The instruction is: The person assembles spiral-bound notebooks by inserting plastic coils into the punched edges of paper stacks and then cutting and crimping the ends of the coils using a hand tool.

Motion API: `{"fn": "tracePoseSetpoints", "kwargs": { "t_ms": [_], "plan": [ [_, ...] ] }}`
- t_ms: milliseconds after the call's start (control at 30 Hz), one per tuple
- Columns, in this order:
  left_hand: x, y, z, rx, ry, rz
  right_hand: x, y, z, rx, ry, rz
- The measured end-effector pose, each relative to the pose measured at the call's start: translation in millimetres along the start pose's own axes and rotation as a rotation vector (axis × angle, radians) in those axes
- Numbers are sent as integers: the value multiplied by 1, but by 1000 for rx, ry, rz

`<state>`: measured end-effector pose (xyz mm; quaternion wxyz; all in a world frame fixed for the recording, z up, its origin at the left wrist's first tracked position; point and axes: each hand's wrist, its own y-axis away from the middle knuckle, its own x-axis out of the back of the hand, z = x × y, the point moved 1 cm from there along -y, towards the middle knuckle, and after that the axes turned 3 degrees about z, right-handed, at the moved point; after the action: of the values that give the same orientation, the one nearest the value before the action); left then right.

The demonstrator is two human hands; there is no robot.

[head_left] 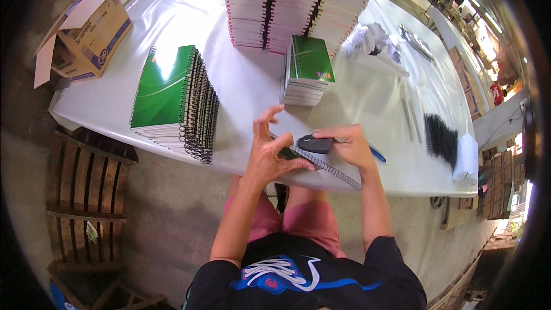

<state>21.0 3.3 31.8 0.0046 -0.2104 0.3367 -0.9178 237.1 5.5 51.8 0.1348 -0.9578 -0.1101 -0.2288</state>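
My left hand (268, 148) grips a dark-edged notebook (288, 153) near the table's front edge, its thumb on the near side and one finger raised. A spiral wire coil (340, 176) runs along the notebook's edge and sticks out to the right past it. In my right hand (351, 146) is a rounded black hand-held device (314, 144), against or just above the coil; its exact kind is not clear. Beside my right wrist lies a tool with a blue handle (377, 154). The notebook's lower part is hidden by my hands.
Coil-bound green notebooks (163, 89) are stacked at left, and a smaller green stack (310, 72) stands ahead. Behind it rise tall notebook piles (298, 6). An open carton (94, 37) sits far left. Black coils (441, 142), a white roll (465, 161) and crumpled plastic (373, 43) lie right.
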Motion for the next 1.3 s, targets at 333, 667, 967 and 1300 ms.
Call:
{"fn": "tracePoseSetpoints", "kwargs": {
  "t_ms": [333,667,967,1300],
  "plan": [
    [-7,0,-23,122,104,127,-17,-16,-16,89,-410,-49],
    [-12,5,-35,234,180,33,-26,-46,-32,-39,-130,-47],
    [-10,9,-39,216,241,78,-9,-40,-25,-44,190,213],
    [3,14,-12,567,687,248,8,91,26,-519,1062,426]
  ]
}}
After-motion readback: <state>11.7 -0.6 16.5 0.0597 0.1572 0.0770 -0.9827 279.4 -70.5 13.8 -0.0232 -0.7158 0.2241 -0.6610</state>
